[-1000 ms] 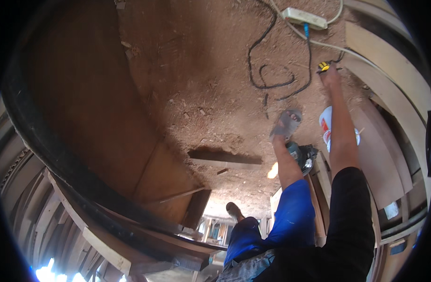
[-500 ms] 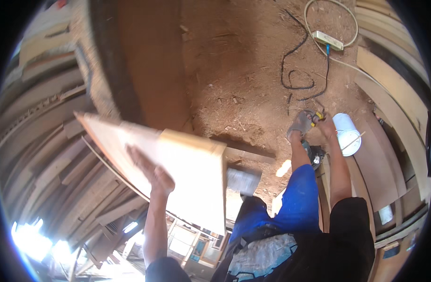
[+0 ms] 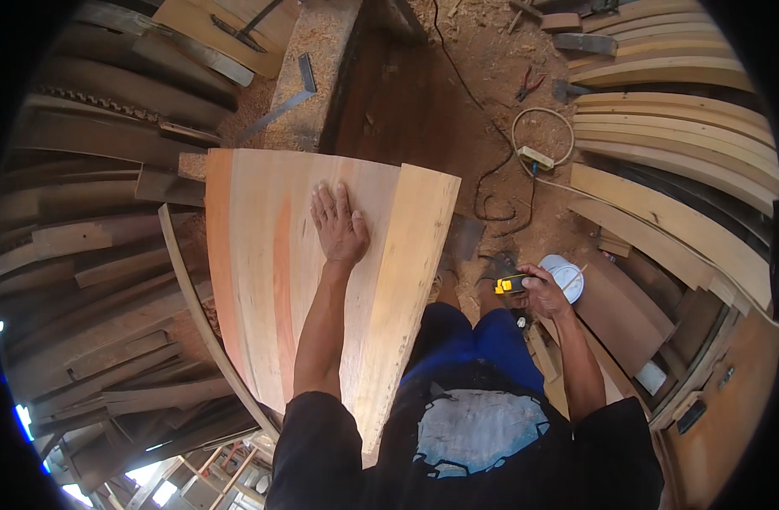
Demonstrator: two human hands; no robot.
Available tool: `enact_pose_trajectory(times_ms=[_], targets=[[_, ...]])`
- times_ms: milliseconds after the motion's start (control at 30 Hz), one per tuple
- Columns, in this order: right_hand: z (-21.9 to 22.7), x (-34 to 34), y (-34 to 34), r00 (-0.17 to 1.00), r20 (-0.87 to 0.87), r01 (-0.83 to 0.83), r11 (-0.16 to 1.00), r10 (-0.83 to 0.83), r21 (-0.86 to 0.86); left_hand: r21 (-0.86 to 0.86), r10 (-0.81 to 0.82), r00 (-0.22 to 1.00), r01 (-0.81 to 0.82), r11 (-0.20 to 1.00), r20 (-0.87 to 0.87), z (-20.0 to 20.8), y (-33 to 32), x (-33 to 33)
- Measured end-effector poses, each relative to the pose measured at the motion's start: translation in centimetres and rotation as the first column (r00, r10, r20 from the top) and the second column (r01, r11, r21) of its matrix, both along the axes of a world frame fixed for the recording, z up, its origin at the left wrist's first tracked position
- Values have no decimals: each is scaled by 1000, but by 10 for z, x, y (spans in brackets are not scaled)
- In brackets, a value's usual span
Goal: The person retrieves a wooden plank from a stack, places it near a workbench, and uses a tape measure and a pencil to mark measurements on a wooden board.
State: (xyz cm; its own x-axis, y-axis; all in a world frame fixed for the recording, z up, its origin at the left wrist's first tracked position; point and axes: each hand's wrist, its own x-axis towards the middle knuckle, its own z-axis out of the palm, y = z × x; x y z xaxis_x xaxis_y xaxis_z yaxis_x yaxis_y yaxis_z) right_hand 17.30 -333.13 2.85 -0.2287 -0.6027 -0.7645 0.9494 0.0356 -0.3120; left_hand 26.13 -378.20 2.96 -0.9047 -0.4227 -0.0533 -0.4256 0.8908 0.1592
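My left hand [image 3: 340, 225] lies flat on a wide panel of pale and reddish wood boards [image 3: 262, 255], its fingers a little spread. The panel leans in front of me on the left, its top edge slightly curved. Held out to the right, my right hand [image 3: 544, 291] grips a yellow and black tape measure [image 3: 509, 285] above my foot. I see no blade drawn out of it. Just behind that hand stands a white bucket [image 3: 562, 274] with a thin stick across its top, partly hidden by the hand.
A metal square [image 3: 292, 106] rests on a sawdust-covered block [image 3: 321, 68]. On the floor lie a power strip [image 3: 536, 157] with cords and red-handled pliers [image 3: 528, 87]. Stacked planks [image 3: 678, 127] line the right; more boards [image 3: 101, 255] fill the left. A thin curved strip [image 3: 207, 319] stands beside the panel.
My view has swung, so the panel now shows nearly face-on. My right hand has come up from beside my foot with the tape measure. My left hand stays flat on the panel.
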Motion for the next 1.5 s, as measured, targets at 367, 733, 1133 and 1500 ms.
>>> enact_pose_trajectory(times_ms=[367,733,1133,1500], targets=[[109,45,-84,892,-448,77,997,-68,3,626,-16,998,-29,779,66,44,40,23],[148,116,-154,405,-693,-404,797,596,450,708,182,859,-254,-659,478,65,136,162],[165,79,-192,49,-781,-584,652,622,483,777,180,892,-243,-581,414,77,92,151],[157,69,-184,52,-809,-698,600,586,390,936,81,957,-251,-246,278,98,90,130]])
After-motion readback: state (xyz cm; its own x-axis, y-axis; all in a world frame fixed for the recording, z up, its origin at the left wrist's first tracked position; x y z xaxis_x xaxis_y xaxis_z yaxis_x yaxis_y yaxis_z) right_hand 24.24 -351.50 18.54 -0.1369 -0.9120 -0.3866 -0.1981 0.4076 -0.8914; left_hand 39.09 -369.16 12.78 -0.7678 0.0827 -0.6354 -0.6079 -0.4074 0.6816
